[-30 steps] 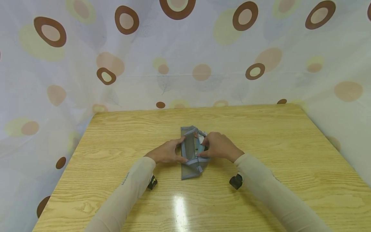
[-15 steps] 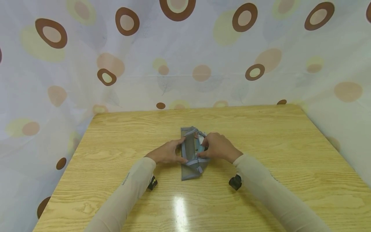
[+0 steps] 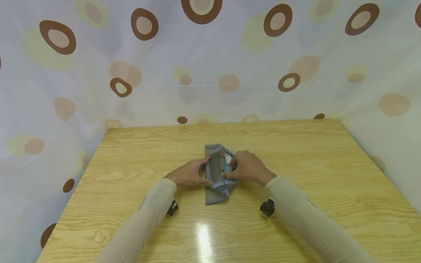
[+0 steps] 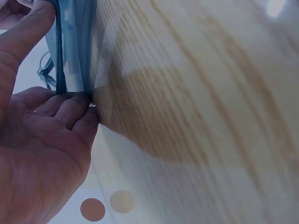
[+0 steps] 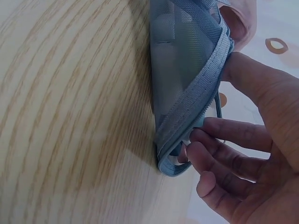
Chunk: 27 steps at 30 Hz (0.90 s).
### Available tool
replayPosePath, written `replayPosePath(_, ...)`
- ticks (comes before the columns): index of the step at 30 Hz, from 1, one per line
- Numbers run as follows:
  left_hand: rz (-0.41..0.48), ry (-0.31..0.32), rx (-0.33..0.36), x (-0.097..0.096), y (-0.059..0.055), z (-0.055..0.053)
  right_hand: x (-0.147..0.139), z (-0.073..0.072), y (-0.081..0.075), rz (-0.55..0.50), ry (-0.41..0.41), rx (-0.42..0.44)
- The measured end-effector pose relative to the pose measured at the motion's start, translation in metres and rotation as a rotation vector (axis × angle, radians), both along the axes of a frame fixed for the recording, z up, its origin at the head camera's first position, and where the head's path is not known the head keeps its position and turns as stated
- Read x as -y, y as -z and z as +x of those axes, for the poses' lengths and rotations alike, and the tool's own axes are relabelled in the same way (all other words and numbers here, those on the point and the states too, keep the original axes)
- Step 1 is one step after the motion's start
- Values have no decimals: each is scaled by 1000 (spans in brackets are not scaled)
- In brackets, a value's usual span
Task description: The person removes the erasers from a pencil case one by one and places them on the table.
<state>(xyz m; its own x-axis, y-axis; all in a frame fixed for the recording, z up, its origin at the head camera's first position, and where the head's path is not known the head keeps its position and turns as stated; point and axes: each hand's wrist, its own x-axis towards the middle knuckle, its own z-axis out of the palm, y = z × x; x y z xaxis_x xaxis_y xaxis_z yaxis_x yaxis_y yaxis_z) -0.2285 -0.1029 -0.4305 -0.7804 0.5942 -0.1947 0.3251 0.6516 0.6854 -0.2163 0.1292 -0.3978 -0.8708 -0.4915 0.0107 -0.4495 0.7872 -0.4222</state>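
Observation:
A grey-blue mesh zipper pouch lies on the table with its zipped mouth spread apart. Inside, a light-blue item and a white item show; their kinds are unclear. My left hand holds the pouch's left side, thumb near one end of the mouth and fingers near the other. On the opposite side my right hand holds the zippered rim between thumb and fingers, and some fingertips are hidden at the opening. In the left wrist view a zip cord loop hangs by the pouch.
The wood-grain table extends around the pouch on every side. A patterned curtain hangs behind the table and along its sides. Black wrist devices sit under both sleeves.

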Motion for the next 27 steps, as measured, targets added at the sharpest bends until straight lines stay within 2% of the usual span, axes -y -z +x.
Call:
replayPosePath(8,1,1,-7,0,-1,1,-3,-1,0,-41,5,0)
replayPosePath(17,11,9,-6,0,0,1,-10,-4,-13,-97,39,19)
replayPosePath(27,10,8,-11,0,0,1,-35,-11,-27,-153,110,32)
